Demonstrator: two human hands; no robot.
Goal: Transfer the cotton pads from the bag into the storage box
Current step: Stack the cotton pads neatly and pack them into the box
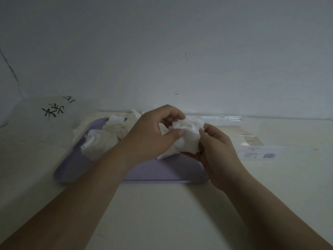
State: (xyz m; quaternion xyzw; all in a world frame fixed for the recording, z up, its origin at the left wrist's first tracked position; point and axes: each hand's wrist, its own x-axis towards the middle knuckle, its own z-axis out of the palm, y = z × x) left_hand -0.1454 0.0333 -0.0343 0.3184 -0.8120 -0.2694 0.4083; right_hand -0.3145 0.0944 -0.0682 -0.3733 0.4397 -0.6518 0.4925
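Both hands hold a loose bunch of white cotton pads (187, 137) above a flat lilac tray (162, 172). My left hand (153, 134) pinches the bunch from the left between thumb and fingers. My right hand (214, 145) cups it from below and the right. Two more heaps of cotton pads (99, 143) lie on the tray's far left part. A clear plastic bag (255, 147) with a printed label and barcode lies flat on the table to the right. A clear lidded box (221, 118) seems to stand behind the hands by the wall.
A white sheet or bag with black handwritten characters (54, 110) lies at the far left against the wall. The pale table (162, 213) runs to a white wall close behind the tray.
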